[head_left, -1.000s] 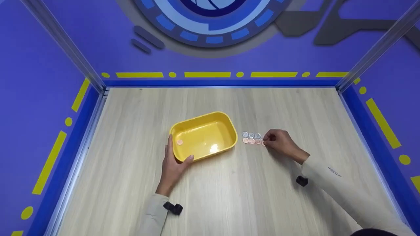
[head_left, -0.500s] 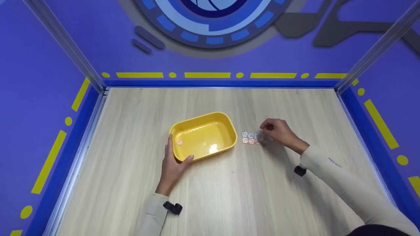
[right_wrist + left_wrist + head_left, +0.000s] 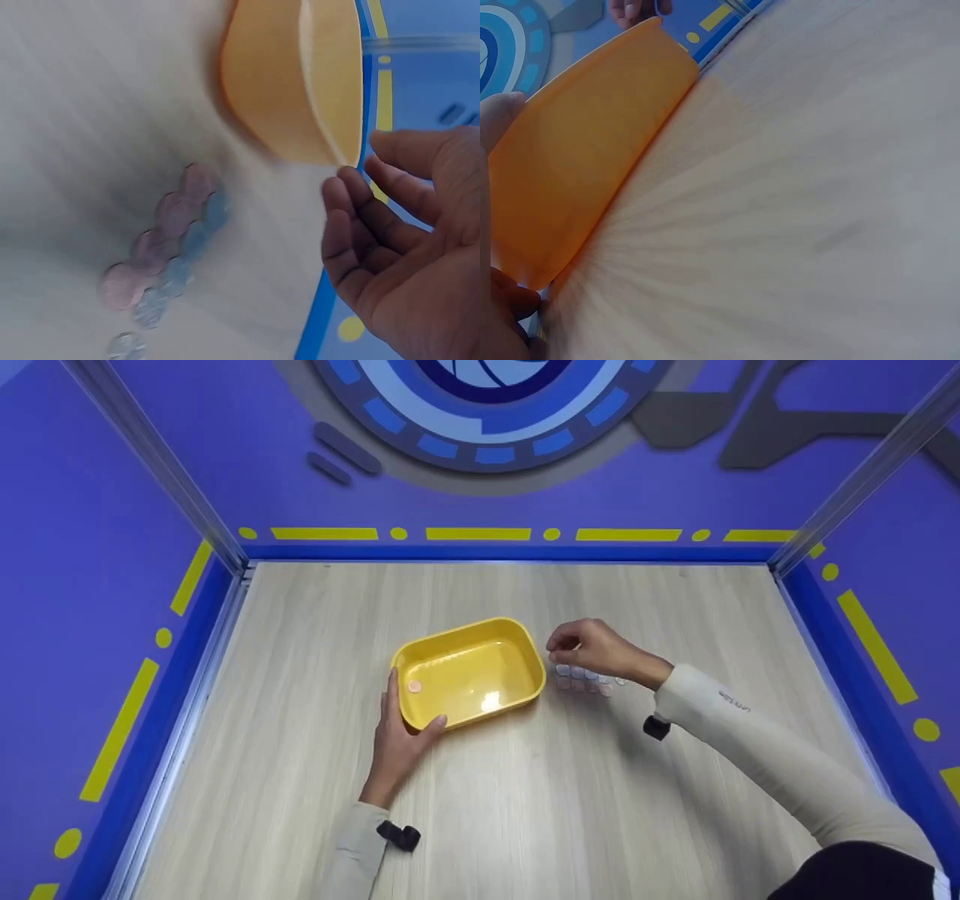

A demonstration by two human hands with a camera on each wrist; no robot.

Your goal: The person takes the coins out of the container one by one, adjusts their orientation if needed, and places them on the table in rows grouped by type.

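Observation:
A yellow rectangular plastic tub (image 3: 450, 639) sits at an angle on the table, a single copper coin (image 3: 414, 686) inside near its left end. My left hand (image 3: 397, 750) grips the tub's near left corner, thumb on the near side and fingers along the left wall. My right hand (image 3: 596, 649) hovers above the table beside the tub's right end, its fingers loosely curved. No coin shows between them in the right wrist view. Below that hand lie a row of copper coins (image 3: 174, 214) and an adjoining row of silver coins (image 3: 177, 276), one silver coin slightly apart.
The wooden table (image 3: 480, 810) ends at blue panels with yellow markings at the back and both sides. Metal posts (image 3: 840, 495) stand at the back corners. Dark small devices (image 3: 399, 835) are strapped at both wrists.
My right hand has let go of the copper coin at the end of its row, lifted, and moved left toward the tub. The left hand and tub have stayed put.

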